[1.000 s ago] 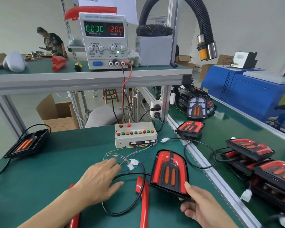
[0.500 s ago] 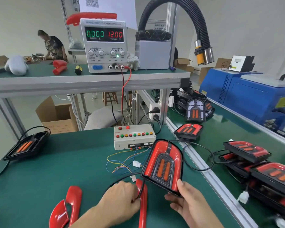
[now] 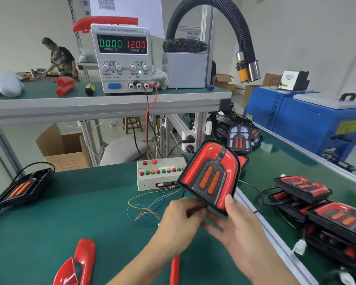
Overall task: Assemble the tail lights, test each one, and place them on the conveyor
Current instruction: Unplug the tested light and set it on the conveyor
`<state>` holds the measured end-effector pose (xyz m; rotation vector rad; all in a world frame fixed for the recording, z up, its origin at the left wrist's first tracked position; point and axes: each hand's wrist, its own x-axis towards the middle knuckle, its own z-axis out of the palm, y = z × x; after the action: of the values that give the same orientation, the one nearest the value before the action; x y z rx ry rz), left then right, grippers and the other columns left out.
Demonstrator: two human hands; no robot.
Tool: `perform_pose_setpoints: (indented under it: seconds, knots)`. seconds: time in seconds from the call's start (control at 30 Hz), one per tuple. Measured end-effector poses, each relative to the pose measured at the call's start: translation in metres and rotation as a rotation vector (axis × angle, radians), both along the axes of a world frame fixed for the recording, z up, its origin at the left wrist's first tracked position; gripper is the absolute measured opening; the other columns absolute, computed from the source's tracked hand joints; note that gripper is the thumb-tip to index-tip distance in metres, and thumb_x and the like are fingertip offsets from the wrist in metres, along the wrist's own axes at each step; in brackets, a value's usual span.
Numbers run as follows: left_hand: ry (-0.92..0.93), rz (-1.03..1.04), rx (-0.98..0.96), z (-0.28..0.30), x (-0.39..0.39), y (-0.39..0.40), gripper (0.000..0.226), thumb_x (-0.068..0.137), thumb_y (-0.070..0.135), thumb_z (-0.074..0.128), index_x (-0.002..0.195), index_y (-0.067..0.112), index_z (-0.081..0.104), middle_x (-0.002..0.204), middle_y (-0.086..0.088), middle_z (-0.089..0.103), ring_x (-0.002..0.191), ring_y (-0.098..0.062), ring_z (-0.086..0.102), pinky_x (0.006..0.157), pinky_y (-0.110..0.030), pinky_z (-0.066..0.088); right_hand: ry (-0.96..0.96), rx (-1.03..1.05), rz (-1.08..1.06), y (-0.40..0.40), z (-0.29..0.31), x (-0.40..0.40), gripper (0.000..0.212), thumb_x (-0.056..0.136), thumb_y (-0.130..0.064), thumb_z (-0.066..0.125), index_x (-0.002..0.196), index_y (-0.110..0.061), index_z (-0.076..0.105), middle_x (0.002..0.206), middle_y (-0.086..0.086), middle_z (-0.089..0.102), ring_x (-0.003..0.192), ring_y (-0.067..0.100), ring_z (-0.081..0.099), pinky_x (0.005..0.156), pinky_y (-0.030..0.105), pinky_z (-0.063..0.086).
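I hold a red and black tail light (image 3: 211, 174) tilted upright above the green bench, in front of the test box (image 3: 158, 174) with its row of coloured buttons. My right hand (image 3: 237, 222) grips the light's lower edge, thumb on its front. My left hand (image 3: 181, 221) is closed at the light's bottom left corner, apparently on its black cable; the grip itself is blurred. Loose coloured wires (image 3: 146, 206) trail from the test box. Several finished tail lights (image 3: 302, 188) lie on the conveyor (image 3: 275, 161) at the right.
A power supply (image 3: 122, 58) reading 12.00 V stands on the upper shelf. Red trim pieces (image 3: 78, 264) lie at the front of the bench, another tail light (image 3: 22, 188) at the far left. A black extraction hose (image 3: 243, 50) hangs overhead. A person works in the background.
My right hand has lifted the tail light off the bench and tilted it up. My left hand has moved from the cable on the bench to the light's lower corner.
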<state>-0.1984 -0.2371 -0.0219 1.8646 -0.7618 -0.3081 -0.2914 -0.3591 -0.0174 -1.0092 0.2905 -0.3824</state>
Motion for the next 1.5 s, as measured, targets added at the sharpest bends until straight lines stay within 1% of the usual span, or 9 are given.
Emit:
perform_pose_setpoints:
  seconds: [0.1, 0.2, 0.33, 0.5, 0.63, 0.77, 0.97, 1.27, 1.5]
  knots:
    - [-0.037, -0.109, -0.028, 0.002, 0.000, -0.017, 0.040, 0.094, 0.008, 0.060, 0.110, 0.042, 0.069, 0.088, 0.006, 0.055, 0.075, 0.001, 0.052, 0.071, -0.009, 0.039, 0.061, -0.055, -0.093, -0.034, 0.013, 0.019, 0.027, 0.102, -0.028, 0.052, 0.112, -0.007, 0.066, 0.107, 0.014, 0.077, 0.091, 0.031, 0.076, 0.076, 0.040, 0.063]
    - [-0.033, -0.097, -0.057, 0.000, -0.006, -0.027, 0.048, 0.095, 0.013, 0.060, 0.135, 0.040, 0.059, 0.105, 0.010, 0.061, 0.093, 0.004, 0.057, 0.085, -0.012, 0.043, 0.151, -0.073, -0.159, -0.073, 0.014, 0.047, 0.024, 0.107, -0.022, 0.049, 0.110, -0.004, 0.064, 0.092, 0.014, 0.077, 0.079, 0.028, 0.076, 0.074, 0.041, 0.061]
    - [-0.059, -0.111, -0.015, -0.006, -0.016, -0.015, 0.032, 0.096, 0.019, 0.058, 0.121, 0.036, 0.070, 0.102, 0.019, 0.066, 0.075, 0.009, 0.056, 0.073, -0.007, 0.041, 0.219, -0.006, -0.204, -0.123, 0.007, 0.085, 0.024, 0.107, -0.023, 0.051, 0.113, -0.001, 0.060, 0.094, 0.019, 0.071, 0.079, 0.027, 0.071, 0.075, 0.038, 0.058]
    - [-0.019, -0.125, 0.019, -0.009, -0.021, 0.013, 0.026, 0.092, 0.028, 0.057, 0.105, 0.038, 0.076, 0.100, 0.019, 0.069, 0.088, -0.012, 0.066, 0.079, -0.022, 0.051, 0.252, 0.127, -0.211, -0.160, -0.024, 0.110, 0.020, 0.107, -0.025, 0.051, 0.123, -0.012, 0.053, 0.090, 0.013, 0.065, 0.073, 0.020, 0.060, 0.063, 0.031, 0.056]
    - [-0.032, -0.122, 0.045, -0.012, -0.019, 0.026, 0.026, 0.097, 0.019, 0.060, 0.104, 0.036, 0.078, 0.098, 0.019, 0.070, 0.077, 0.004, 0.060, 0.071, -0.009, 0.041, 0.404, -0.036, -0.407, -0.171, -0.046, 0.116, 0.022, 0.106, -0.019, 0.054, 0.101, 0.001, 0.059, 0.083, 0.013, 0.060, 0.064, 0.019, 0.056, 0.057, 0.034, 0.055]
    - [-0.042, -0.130, 0.056, -0.012, -0.020, 0.028, 0.026, 0.097, 0.016, 0.061, 0.105, 0.033, 0.078, 0.096, 0.018, 0.070, 0.070, 0.007, 0.056, 0.068, -0.007, 0.038, 0.461, -0.239, -0.445, -0.170, -0.054, 0.118, 0.025, 0.105, -0.025, 0.056, 0.094, -0.004, 0.062, 0.089, 0.011, 0.064, 0.069, 0.018, 0.060, 0.055, 0.028, 0.058]
    - [-0.027, -0.125, 0.072, -0.017, -0.019, 0.034, 0.025, 0.095, 0.021, 0.061, 0.101, 0.039, 0.077, 0.096, 0.021, 0.070, 0.084, -0.007, 0.063, 0.072, -0.016, 0.045, 0.484, -0.306, -0.439, -0.167, -0.051, 0.119, 0.026, 0.103, -0.025, 0.060, 0.092, -0.002, 0.064, 0.084, 0.014, 0.069, 0.065, 0.023, 0.066, 0.061, 0.032, 0.058]
    - [-0.005, -0.114, 0.072, -0.016, -0.016, 0.044, 0.028, 0.096, 0.015, 0.061, 0.101, 0.036, 0.078, 0.095, 0.021, 0.071, 0.083, -0.020, 0.063, 0.076, -0.024, 0.051, 0.494, -0.370, -0.440, -0.165, -0.058, 0.107, 0.025, 0.100, -0.033, 0.064, 0.087, -0.011, 0.065, 0.097, 0.015, 0.073, 0.096, 0.033, 0.072, 0.091, 0.043, 0.059]
    - [-0.019, -0.084, 0.062, -0.009, -0.016, 0.058, 0.029, 0.097, 0.010, 0.059, 0.105, 0.032, 0.078, 0.095, 0.018, 0.073, 0.084, 0.002, 0.063, 0.077, -0.011, 0.045, 0.536, -0.429, -0.530, -0.161, -0.063, 0.102, 0.048, 0.095, -0.054, 0.062, 0.078, -0.010, 0.068, 0.091, 0.018, 0.076, 0.092, 0.037, 0.073, 0.096, 0.052, 0.056]
